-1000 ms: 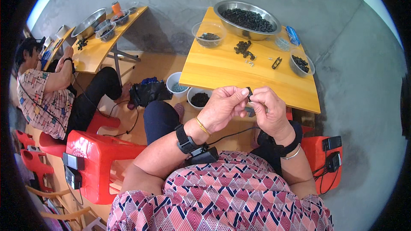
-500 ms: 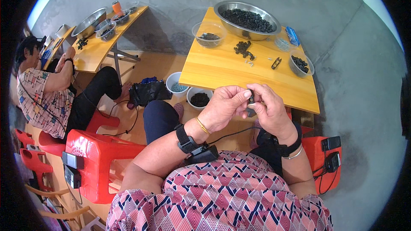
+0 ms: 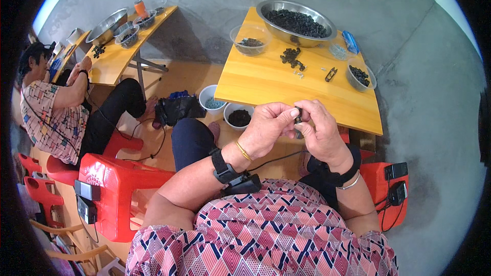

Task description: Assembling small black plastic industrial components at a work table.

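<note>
Just in front of the table's near edge, my left hand (image 3: 268, 127) and my right hand (image 3: 322, 134) meet with fingers pinched. Between their fingertips is a small black piece (image 3: 298, 116), mostly covered; its exact kind does not show. On the yellow wooden table (image 3: 266, 84) lie a loose heap of small black pieces (image 3: 290, 56) and several tiny pale bits (image 3: 298, 74). To the right of these rests a pair of black thread snips (image 3: 331, 74). A clear bowl of black pieces (image 3: 360, 75) stands at the right edge.
A steel basin (image 3: 263, 13) full of black pieces, a clear bowl (image 3: 250, 36), a small clear tub (image 3: 337, 51) and a blue packet (image 3: 350, 42) stand farther back. Below are white buckets (image 3: 208, 97) and a black bag (image 3: 179, 110). A co-worker (image 3: 56, 97) sits left, beyond a red stool (image 3: 110, 194).
Both hands stay together in nearly the same place. The fingers and the small black piece between them have shifted slightly.
</note>
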Tool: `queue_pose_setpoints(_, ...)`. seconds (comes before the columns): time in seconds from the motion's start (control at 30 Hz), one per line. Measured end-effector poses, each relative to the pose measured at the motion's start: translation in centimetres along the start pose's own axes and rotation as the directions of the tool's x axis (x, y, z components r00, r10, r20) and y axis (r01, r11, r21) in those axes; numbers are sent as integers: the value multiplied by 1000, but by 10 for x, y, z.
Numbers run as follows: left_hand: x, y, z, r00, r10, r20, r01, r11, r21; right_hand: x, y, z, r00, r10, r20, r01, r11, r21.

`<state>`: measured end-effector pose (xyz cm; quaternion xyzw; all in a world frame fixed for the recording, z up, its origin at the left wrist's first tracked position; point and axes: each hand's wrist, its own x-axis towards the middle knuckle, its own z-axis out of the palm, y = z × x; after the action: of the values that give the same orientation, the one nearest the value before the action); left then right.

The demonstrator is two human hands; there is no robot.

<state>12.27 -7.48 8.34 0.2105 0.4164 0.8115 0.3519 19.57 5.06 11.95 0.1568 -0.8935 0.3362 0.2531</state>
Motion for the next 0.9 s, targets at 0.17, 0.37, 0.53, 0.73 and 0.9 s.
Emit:
queue_pose_setpoints(0.17, 1, -3, 2, 998, -7, -57, 4, 999, -50, 1, -2, 4, 999, 31, -44, -32, 999, -11)
queue_pose_setpoints(0.37, 0, -6, 0, 999, -26, -32, 24, 997, -76, 1, -1, 1, 999, 43, 15, -42, 999, -11)
queue_pose_setpoints(0.53, -1, 1, 5, 998, -34, -50, 26, 990, -139, -1, -2, 5, 993, 98, -65, -103, 992, -67)
queue_pose_setpoints(0.73, 0, -3, -1, 998, -49, -26, 43, 979, -198, -6, 1, 12, 969, 203, -139, -190, 977, 100)
queue_pose_setpoints(0.9, 1, -3, 0, 997, -67, -30, 59, 972, -230, -5, 0, 13, 971, 176, -159, -166, 983, 72)
